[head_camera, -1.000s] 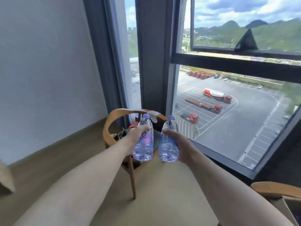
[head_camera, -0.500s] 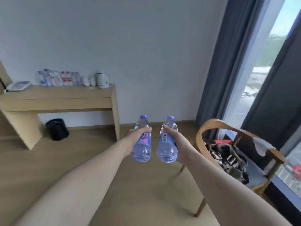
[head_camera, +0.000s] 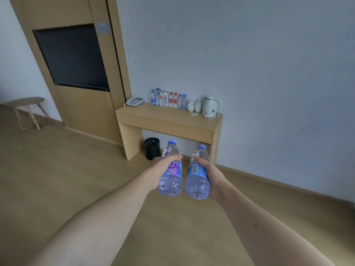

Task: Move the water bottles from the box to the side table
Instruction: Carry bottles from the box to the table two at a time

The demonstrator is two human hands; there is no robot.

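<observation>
Short of side table (head_camera: 169, 120), mid-air over floor: left hand (head_camera: 163, 170) wrapped round left bottle (head_camera: 171, 177), right hand (head_camera: 209, 175) wrapped round right bottle (head_camera: 197, 179); fingers curled over labels, caps toward table.

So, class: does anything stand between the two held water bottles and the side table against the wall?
Nothing visible does. The left hand grips one water bottle, the right hand the other, and only bare wooden floor lies before the side table. The black bin sits under it, out of the way.
</observation>
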